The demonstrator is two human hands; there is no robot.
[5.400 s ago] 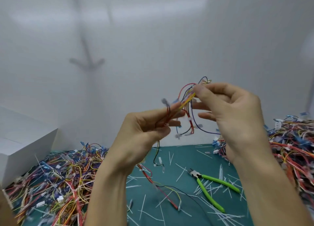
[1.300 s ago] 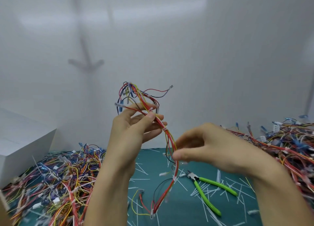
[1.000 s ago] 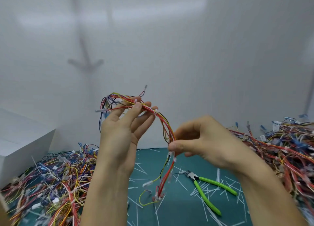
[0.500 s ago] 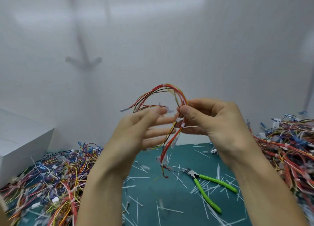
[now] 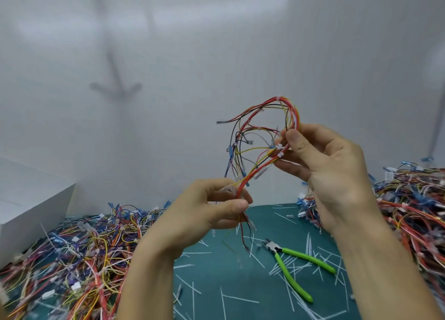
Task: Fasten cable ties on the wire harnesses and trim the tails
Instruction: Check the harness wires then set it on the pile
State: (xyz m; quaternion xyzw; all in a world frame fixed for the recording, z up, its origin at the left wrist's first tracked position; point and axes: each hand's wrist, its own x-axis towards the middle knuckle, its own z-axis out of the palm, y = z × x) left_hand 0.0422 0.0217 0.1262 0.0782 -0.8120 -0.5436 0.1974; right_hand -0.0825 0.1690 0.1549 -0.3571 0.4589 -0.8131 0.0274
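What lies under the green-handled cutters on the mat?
The green-handled cutters lie on the teal cutting mat, across several white trimmed tie tails that stick out on both sides. Whatever is directly beneath the handles and head is covered.

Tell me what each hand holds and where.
One wire harness: the left hand pinches its lower stretch, above the dangling ends; the right hand pinches it higher, at the loop's base.
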